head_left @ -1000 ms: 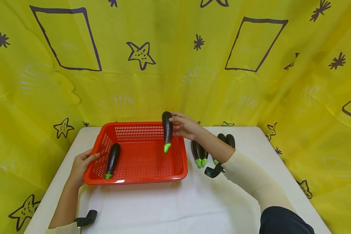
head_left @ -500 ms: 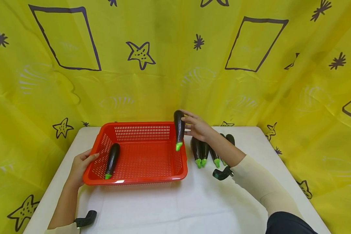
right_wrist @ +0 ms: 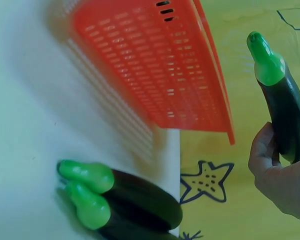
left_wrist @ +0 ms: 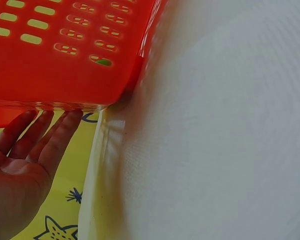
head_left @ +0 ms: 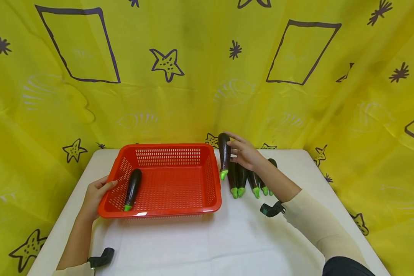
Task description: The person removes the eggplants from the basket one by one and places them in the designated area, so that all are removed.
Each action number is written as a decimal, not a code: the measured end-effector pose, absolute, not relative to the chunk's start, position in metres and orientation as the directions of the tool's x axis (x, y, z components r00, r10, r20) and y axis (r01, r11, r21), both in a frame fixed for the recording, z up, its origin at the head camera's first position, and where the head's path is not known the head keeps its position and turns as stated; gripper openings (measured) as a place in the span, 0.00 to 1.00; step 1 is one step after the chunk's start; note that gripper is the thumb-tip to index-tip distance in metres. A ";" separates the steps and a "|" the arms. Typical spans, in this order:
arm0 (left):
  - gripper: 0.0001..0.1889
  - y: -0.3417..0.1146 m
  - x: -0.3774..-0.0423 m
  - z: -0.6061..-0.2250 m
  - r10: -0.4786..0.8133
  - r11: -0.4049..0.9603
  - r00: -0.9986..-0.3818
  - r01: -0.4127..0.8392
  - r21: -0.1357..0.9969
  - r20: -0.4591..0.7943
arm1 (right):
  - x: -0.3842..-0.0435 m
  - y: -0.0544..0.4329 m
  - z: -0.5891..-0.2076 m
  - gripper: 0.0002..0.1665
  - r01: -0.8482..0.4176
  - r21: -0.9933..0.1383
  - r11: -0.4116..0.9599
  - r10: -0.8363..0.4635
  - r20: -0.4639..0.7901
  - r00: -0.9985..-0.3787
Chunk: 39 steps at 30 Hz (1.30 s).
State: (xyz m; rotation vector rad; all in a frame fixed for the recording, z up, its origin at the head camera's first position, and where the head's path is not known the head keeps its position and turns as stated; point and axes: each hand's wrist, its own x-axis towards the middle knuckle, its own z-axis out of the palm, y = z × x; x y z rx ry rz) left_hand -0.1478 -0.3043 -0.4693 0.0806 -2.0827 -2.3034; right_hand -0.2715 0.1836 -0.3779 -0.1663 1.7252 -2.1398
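Note:
My right hand (head_left: 245, 153) holds a dark eggplant (head_left: 224, 155) with a bright green stem end, pinched near its blunt upper end. It hangs just beyond the right rim of the red plastic basket (head_left: 169, 211), stem down. The right wrist view shows the same eggplant (right_wrist: 285, 110) above the table, apart from the basket. At the basket's left end, my left hand (head_left: 94, 195) grips the rim, thumb on top. The left wrist view shows its fingers (left_wrist: 50, 135) against the basket's outer side. Inside the basket, at the left, lies another eggplant (head_left: 133, 188).
Several more eggplants (head_left: 241, 180) lie side by side on the white table (head_left: 227, 237), right of the basket, partly hidden behind my right hand and forearm. A yellow patterned curtain (head_left: 200, 107) surrounds the table at the back and sides.
My right hand has moved right with the eggplant, from over the basket's right part to outside its right rim. My left hand and the basket have stayed in place.

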 end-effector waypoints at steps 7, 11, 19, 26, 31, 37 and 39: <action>0.23 -0.305 -0.149 -0.469 -0.057 -0.090 -0.998 -0.010 0.996 -0.015 | -0.269 0.204 -0.382 0.35 0.208 -0.965 -0.159 -0.354 -0.141 -0.925; 0.28 -0.305 -0.149 -0.468 -0.053 -0.080 -0.998 -0.018 0.997 -0.022 | -0.269 0.216 -0.386 0.35 0.197 -0.969 -0.148 -0.354 -0.134 -0.926; 0.30 -0.305 -0.149 -0.468 -0.054 -0.073 -0.998 -0.026 0.997 -0.030 | -0.268 0.240 -0.390 0.35 0.178 -0.976 -0.127 -0.351 -0.124 -0.928; 0.31 -0.305 -0.149 -0.469 -0.045 -0.070 -0.999 -0.022 0.997 -0.025 | -0.263 0.265 -0.396 0.34 0.180 -0.970 -0.163 -0.316 -0.122 -0.941; 0.31 -0.305 -0.149 -0.469 -0.043 -0.065 -0.999 -0.015 0.998 -0.018 | -0.261 0.284 -0.399 0.33 0.185 -0.960 -0.210 -0.288 -0.120 -0.950; 0.31 -0.304 -0.149 -0.470 -0.047 -0.069 -0.999 -0.005 0.998 -0.008 | -0.259 0.308 -0.404 0.28 0.195 -0.942 -0.275 -0.244 -0.128 -0.961; 0.31 -0.304 -0.149 -0.469 -0.048 -0.064 -0.999 -0.005 0.998 -0.008 | -0.259 0.315 -0.405 0.26 0.200 -0.936 -0.290 -0.231 -0.134 -0.964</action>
